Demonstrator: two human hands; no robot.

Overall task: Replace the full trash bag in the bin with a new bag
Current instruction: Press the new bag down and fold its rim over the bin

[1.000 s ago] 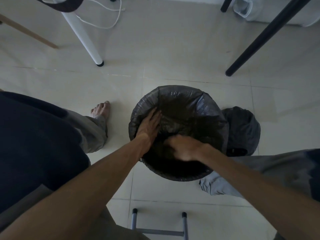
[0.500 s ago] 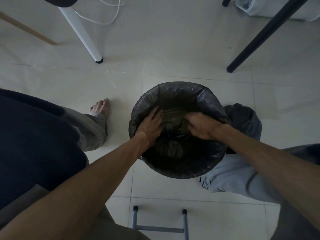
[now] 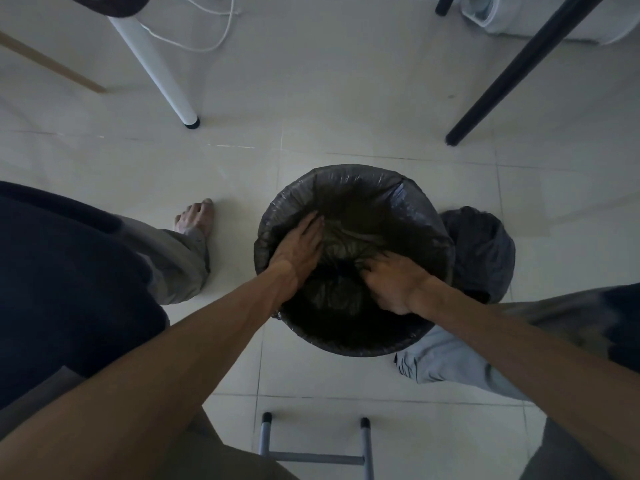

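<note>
The round bin (image 3: 353, 344) stood upright on the pale tiled floor (image 3: 346, 98), its mouth facing straight up toward the camera and its long axis vertical. A dark new bag (image 3: 346, 181) lined it, the edge folded over the rim all round. The left hand (image 3: 298, 247) lay flat with fingers together, pressing the plastic against the inner left wall. The right hand (image 3: 394, 282) was inside too, fingers curled into the liner; whether it pinched the film I could not tell. The full bag (image 3: 481, 247), dark and bunched, sat on the floor touching the bin's right side. No writing or labels were readable anywhere.
</note>
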